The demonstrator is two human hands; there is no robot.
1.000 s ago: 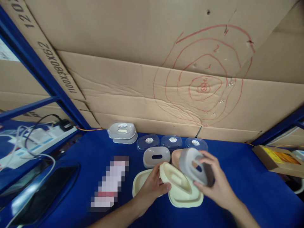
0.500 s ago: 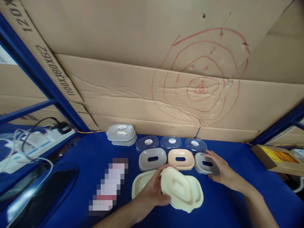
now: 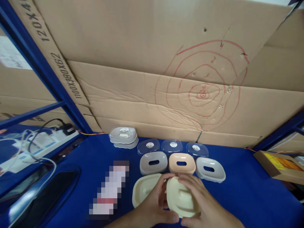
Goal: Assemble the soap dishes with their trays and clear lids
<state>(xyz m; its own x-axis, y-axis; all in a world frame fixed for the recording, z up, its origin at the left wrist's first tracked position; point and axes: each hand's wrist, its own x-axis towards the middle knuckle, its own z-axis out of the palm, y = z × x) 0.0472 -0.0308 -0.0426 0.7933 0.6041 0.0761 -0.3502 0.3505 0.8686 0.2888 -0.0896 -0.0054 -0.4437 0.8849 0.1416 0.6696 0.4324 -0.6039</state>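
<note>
A cream plastic dish (image 3: 184, 198) with a raised oval in its middle is between my two hands, tilted toward me. My left hand (image 3: 159, 202) grips its left side, thumb at the near edge. My right hand (image 3: 201, 196) wraps the right side, fingers over the far rim. Whether a second cream piece is under it is hidden. Another cream dish (image 3: 142, 188) lies on the table, partly behind my left hand. Beyond it, side by side, stand a grey slotted tray (image 3: 145, 165), a peach slotted tray (image 3: 174, 167) and a light grey slotted tray (image 3: 219, 174).
Three clear lids (image 3: 143, 148) with round stickers lie in a row behind the trays. Stacked lidded grey boxes (image 3: 121, 136) stand back left. A blurred-out item (image 3: 109, 190) and a dark phone-like device (image 3: 52, 196) lie left. A cardboard box (image 3: 280, 167) is far right; cardboard (image 3: 133, 82) walls the back.
My right hand has left the light grey tray, which now stands fully in view, and has come over to grip the cream dish. My left hand still holds that dish.
</note>
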